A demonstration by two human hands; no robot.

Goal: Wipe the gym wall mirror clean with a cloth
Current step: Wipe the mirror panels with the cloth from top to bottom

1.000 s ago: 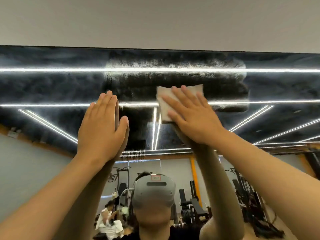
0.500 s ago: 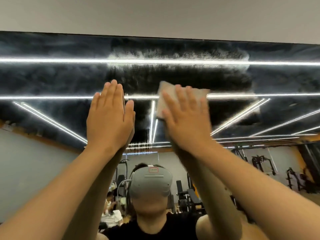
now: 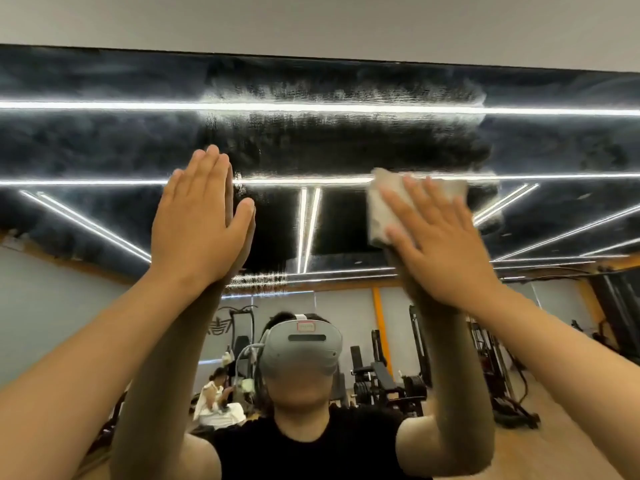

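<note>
The wall mirror fills most of the view, its upper part hazy with smears and a darker wiped patch in the middle. My right hand presses a pale folded cloth flat against the glass with straight, spread fingers, right of centre. My left hand rests flat on the mirror to the left, fingers straight and together, holding nothing. Both arms reach up and forward.
A plain grey wall runs above the mirror's top edge. The glass reflects ceiling light strips, gym machines, a seated person and me wearing a headset.
My right hand has slid the cloth to the right along the glass, away from my left hand. The left hand has stayed flat in about the same spot.
</note>
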